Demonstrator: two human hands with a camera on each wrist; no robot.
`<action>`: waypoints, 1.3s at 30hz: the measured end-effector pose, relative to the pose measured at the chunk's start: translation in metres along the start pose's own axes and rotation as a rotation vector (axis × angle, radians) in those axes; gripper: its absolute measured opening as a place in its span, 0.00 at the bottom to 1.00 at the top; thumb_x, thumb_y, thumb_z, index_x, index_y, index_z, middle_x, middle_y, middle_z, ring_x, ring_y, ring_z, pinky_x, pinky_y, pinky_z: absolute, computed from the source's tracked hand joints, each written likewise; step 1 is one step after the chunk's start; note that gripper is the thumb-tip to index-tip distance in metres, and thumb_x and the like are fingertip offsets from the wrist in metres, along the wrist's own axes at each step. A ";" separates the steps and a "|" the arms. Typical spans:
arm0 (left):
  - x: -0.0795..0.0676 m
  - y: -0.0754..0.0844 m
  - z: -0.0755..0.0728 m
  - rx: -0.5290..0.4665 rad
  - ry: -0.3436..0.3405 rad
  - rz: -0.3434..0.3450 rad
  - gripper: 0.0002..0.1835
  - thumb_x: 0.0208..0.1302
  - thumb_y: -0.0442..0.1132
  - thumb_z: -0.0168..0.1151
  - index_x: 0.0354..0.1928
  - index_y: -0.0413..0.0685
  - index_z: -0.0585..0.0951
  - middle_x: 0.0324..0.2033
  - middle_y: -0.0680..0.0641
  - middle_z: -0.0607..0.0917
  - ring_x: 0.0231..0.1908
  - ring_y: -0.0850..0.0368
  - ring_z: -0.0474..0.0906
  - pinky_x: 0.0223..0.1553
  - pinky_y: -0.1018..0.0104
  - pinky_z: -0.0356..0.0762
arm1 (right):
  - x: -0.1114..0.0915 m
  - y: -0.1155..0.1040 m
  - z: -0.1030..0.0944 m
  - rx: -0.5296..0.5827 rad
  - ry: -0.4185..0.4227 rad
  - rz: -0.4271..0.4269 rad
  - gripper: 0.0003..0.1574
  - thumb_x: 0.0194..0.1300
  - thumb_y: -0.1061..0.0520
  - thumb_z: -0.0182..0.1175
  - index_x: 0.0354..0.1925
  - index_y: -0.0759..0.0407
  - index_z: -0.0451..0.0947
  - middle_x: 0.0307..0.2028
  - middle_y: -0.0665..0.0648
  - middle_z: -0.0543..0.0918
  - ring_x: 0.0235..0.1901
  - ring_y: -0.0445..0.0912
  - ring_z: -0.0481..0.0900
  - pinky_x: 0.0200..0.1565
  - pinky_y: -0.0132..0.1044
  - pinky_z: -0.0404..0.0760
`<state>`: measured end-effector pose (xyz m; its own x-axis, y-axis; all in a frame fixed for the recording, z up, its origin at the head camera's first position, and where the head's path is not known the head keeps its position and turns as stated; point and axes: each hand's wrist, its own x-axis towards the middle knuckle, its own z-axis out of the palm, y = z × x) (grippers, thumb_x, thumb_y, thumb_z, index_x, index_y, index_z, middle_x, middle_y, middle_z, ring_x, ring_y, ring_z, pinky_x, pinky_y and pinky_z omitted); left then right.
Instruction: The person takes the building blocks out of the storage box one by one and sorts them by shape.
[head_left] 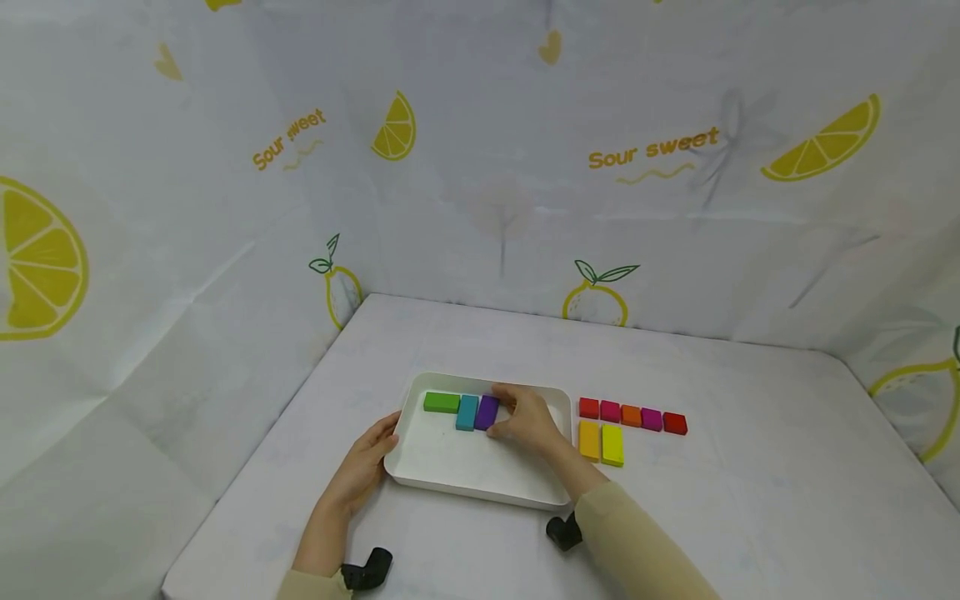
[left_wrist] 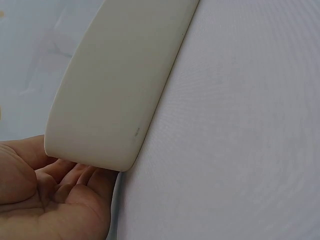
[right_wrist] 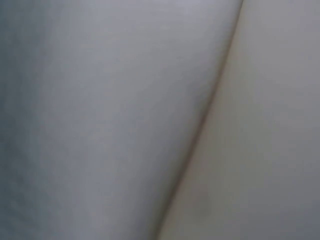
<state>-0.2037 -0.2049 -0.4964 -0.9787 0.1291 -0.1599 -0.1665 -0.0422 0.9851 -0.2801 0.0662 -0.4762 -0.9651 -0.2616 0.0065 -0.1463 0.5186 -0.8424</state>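
A shallow white tray point(head_left: 450, 458) lies on the table, holding a green block point(head_left: 442, 402), a teal block point(head_left: 467, 412) and a purple block point(head_left: 487, 412) in a row near its far side. My right hand point(head_left: 528, 421) reaches over the tray and pinches the purple block at its two ends, between thumb and fingers. The purple block stands right beside the teal one, tilted slightly. At the tray's left end, my left hand point(head_left: 362, 467) grips the wall. The left wrist view shows the left hand point(left_wrist: 60, 195) with its fingers partly hidden behind the tray's end point(left_wrist: 115, 90).
To the right of the tray, several small red, pink and orange blocks point(head_left: 632, 416) form a row. Below them stand an orange-yellow block point(head_left: 588, 441) and a yellow block point(head_left: 612, 445). A lemon-printed cloth point(head_left: 480, 208) hangs behind the white table point(head_left: 750, 500).
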 end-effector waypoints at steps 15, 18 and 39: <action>0.000 0.002 0.000 0.002 0.011 -0.001 0.27 0.77 0.33 0.39 0.76 0.41 0.55 0.77 0.37 0.56 0.76 0.43 0.52 0.74 0.51 0.56 | -0.009 -0.007 -0.017 -0.002 0.005 -0.017 0.43 0.50 0.65 0.75 0.64 0.58 0.73 0.63 0.59 0.79 0.65 0.56 0.76 0.64 0.46 0.76; 0.000 0.003 0.000 0.014 -0.005 0.010 0.28 0.78 0.33 0.39 0.76 0.40 0.54 0.77 0.36 0.55 0.77 0.41 0.51 0.74 0.50 0.56 | -0.012 -0.009 -0.028 0.012 0.004 -0.031 0.43 0.51 0.65 0.74 0.65 0.59 0.71 0.63 0.60 0.78 0.65 0.56 0.75 0.63 0.47 0.75; 0.000 0.001 -0.002 0.015 -0.014 0.022 0.28 0.78 0.33 0.39 0.76 0.39 0.53 0.77 0.37 0.54 0.78 0.42 0.48 0.76 0.46 0.49 | -0.058 0.026 -0.121 -0.053 0.034 -0.034 0.45 0.57 0.58 0.72 0.69 0.60 0.66 0.67 0.64 0.73 0.68 0.62 0.71 0.63 0.51 0.74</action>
<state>-0.2041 -0.2066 -0.4957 -0.9802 0.1424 -0.1373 -0.1429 -0.0303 0.9893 -0.2543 0.1931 -0.4333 -0.9662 -0.2523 0.0535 -0.1893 0.5528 -0.8115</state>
